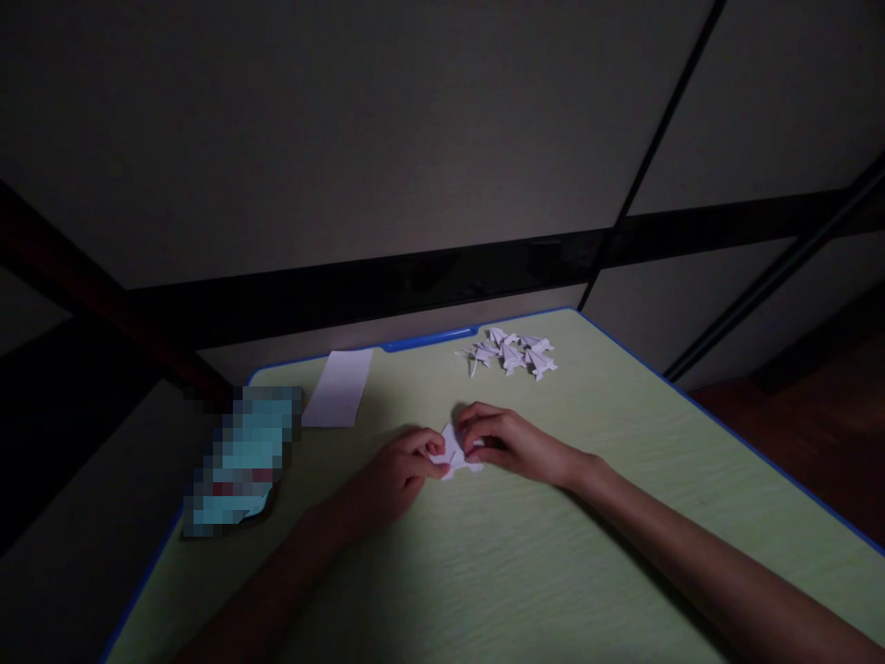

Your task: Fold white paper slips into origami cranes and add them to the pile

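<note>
Between my hands is a small piece of folded white paper [453, 448], pointed at the far end, with short flaps at the near end. My left hand [407, 466] pinches its left side between thumb and curled fingers. From the right, my right hand [501, 441] grips the other side, its fingers bent over the paper and covering part of it. Beyond my hands, several folded white paper figures [512, 355] lie in a cluster, each with a pointed end and small leg-like flaps.
A flat white paper sheet [338, 387] lies at the table's back left. Beside it, at the left edge, is a blurred-out screen device [241, 461]. The pale green table [622, 443] has a blue rim and a blue groove [432, 339] at the back, against panelled doors [346, 138].
</note>
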Demonstrator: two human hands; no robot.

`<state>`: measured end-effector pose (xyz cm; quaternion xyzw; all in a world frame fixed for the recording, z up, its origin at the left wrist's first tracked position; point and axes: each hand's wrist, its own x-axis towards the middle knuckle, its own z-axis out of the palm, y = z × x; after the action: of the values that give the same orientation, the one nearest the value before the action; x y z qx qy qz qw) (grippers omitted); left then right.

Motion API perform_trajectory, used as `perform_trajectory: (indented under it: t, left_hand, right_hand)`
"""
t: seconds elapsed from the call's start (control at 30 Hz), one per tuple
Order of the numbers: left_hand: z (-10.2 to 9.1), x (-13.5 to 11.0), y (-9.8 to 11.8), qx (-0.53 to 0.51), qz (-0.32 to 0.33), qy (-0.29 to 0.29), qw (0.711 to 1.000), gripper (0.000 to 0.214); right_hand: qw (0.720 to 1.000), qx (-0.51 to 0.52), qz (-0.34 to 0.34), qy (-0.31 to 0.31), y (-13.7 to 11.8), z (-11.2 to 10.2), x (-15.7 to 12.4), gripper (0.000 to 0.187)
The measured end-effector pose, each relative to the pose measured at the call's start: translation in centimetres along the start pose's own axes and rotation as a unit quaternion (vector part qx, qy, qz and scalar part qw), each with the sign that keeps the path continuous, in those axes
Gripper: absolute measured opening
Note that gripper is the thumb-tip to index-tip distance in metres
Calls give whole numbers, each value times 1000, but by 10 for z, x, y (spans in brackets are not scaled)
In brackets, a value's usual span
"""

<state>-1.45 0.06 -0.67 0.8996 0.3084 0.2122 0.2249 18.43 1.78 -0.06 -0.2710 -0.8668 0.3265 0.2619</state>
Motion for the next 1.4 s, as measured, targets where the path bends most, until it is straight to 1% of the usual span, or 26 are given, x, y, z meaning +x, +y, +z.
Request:
perform_trajectory:
  t: [0.23,0.37,0.47,0.57,0.67,0.77,0.93,1.07,1.23,1.3,1.4]
  left_hand:
    - [5,-3,4,100,16,-12,995,23]
    - [6,-4,4,104,17,-2,994,25]
    - [4,-4,3,109,41,-5,993,24]
    - [3,-4,3,126,57,-4,990,25]
    - [3,-4,2,143,55,-5,988,24]
    - [4,-5,1,166,66,-10,984,22]
    - [5,-5,-1,181,85,-2,980,24]
    - [3,-5,0,187,91,-3,978,24]
    - [2,-7,2,198,109,-16,974,23]
    - [4,-6,3,186,99,-8,977,23]
    - [8,-2,6,136,50,8,989,25]
  right_hand:
    - [1000,5,3,0,1,1,-1,6]
    - [1000,3,-1,3,1,2,-1,7]
    - [1000,0,1,20,1,5,-1,5]
    - [999,-7,20,47,-1,11,0,7]
    - [996,-14,58,69,-3,18,2,12]
    - [992,-12,91,83,-3,20,5,15]
    - [995,21,83,56,-3,16,7,17]
    - [993,14,90,77,-3,18,6,17]
    - [994,9,69,83,1,18,4,14]
    - [996,16,56,73,3,15,4,12]
    - [997,25,48,59,4,13,5,11]
